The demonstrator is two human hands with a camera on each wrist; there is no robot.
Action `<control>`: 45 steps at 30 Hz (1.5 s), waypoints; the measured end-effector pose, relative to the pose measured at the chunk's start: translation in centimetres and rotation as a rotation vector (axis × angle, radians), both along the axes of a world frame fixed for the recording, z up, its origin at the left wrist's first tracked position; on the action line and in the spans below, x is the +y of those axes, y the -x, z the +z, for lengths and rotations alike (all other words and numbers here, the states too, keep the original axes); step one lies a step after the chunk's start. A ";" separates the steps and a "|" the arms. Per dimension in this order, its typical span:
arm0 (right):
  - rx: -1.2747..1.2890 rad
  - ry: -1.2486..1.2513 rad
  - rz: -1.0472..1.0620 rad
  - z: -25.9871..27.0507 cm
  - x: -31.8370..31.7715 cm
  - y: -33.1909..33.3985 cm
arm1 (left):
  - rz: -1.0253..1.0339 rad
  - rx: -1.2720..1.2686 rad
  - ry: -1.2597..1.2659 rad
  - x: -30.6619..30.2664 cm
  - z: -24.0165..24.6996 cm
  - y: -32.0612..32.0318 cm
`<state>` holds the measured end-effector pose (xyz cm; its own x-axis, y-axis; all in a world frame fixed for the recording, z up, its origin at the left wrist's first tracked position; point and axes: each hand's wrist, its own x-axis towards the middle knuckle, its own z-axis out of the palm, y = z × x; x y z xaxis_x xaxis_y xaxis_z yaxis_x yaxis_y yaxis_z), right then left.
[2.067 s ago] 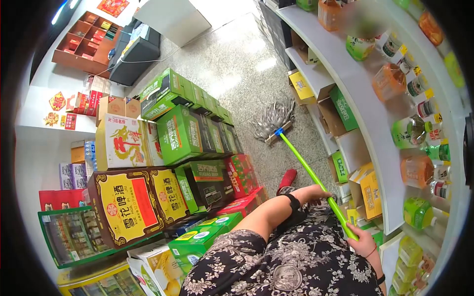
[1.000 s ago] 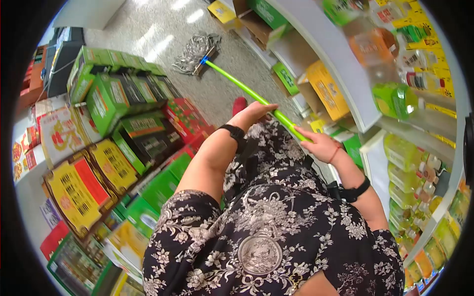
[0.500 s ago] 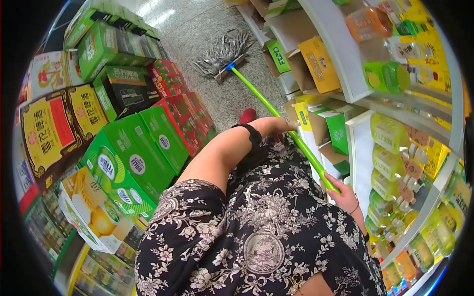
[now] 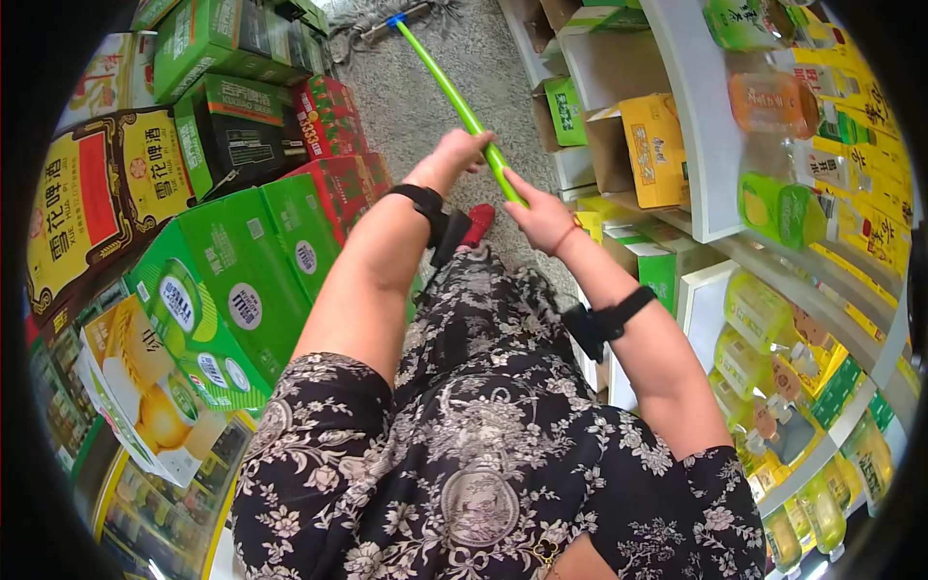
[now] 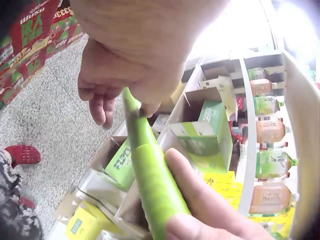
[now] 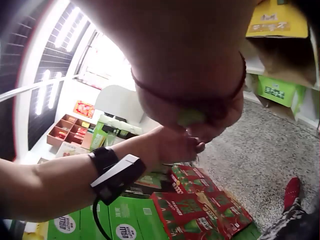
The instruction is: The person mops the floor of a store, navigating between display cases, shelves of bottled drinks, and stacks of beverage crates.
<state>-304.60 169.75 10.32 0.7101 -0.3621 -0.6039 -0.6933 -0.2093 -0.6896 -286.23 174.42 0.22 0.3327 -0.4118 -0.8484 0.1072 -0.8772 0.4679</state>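
Note:
A mop is held across the aisle in the head view; its bright green handle runs down to a blue joint and a grey string head on the floor at the top edge. My left hand grips the handle partway along, and in the left wrist view that hand covers part of the green grip. Close behind it, my right hand holds the top end of the handle, its thumb lying along the grip. From the right wrist view, most of the right hand's fingers are hidden behind its wrist.
Stacked drink cartons, including green boxes and red boxes, line the left side. A white shelf with bottles and open cartons borders the right. Speckled floor lies between them, with a red shoe on it.
Since half a second ago the mop head has gone farther forward, up and left in view. Both hands have moved forward with the handle, and the right hand has come closer to the left.

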 end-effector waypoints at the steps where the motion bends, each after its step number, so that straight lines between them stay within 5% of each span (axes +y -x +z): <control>1: 0.013 0.032 0.018 -0.2 0.0 -0.1 | 0.000 -0.001 0.017 0.2 0.6 -0.2; 6: -0.129 0.026 -0.065 -0.8 1.4 6.7 | -0.116 -0.056 0.135 0.0 -2.0 4.6; 8: -0.077 -0.047 -0.090 1.7 2.2 10.8 | -0.159 0.014 0.040 -0.5 2.3 8.3; 10: -0.053 -0.033 -0.101 2.3 3.5 16.4 | -0.195 0.076 0.158 0.7 -2.1 13.9; 14: -0.011 -0.016 -0.120 4.5 7.0 28.5 | -0.425 0.191 0.149 3.3 -0.3 24.9; 18: 0.296 -0.233 -0.194 9.8 10.1 38.9 | -0.689 0.142 0.265 7.3 -1.0 36.9; 20: 0.204 -0.231 -0.235 10.6 12.8 44.7 | -0.764 0.355 0.092 8.6 2.7 40.9; 22: 0.460 -0.361 -0.275 12.8 14.5 48.0 | -0.811 0.511 0.100 10.6 3.0 44.2; 24: 0.412 -0.277 -0.225 13.8 16.9 51.7 | -0.838 0.544 0.090 12.3 3.7 46.4; 30: 0.330 -0.266 -0.256 14.3 17.6 51.2 | -0.796 0.597 0.109 12.9 3.8 45.5; 32: 0.401 -0.238 -0.230 12.5 16.8 49.1 | -0.628 0.505 0.078 12.2 3.8 43.8; 38: 0.124 -0.202 -0.314 5.3 10.5 34.0 | -0.146 0.161 0.276 8.2 0.4 35.5; 41: 0.020 -0.102 -0.250 -0.3 8.1 28.6 | -0.117 -0.047 0.256 6.5 -1.7 30.3; 45: 0.066 -0.307 -0.342 0.0 7.2 24.9 | -0.110 -0.102 0.155 6.0 -1.3 26.7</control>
<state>-329.48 176.93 10.36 0.5373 -0.3662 -0.7597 -0.7315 0.2460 -0.6359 -312.98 180.43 -1.07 0.3596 -0.5730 -0.7365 -0.0401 -0.7980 0.6013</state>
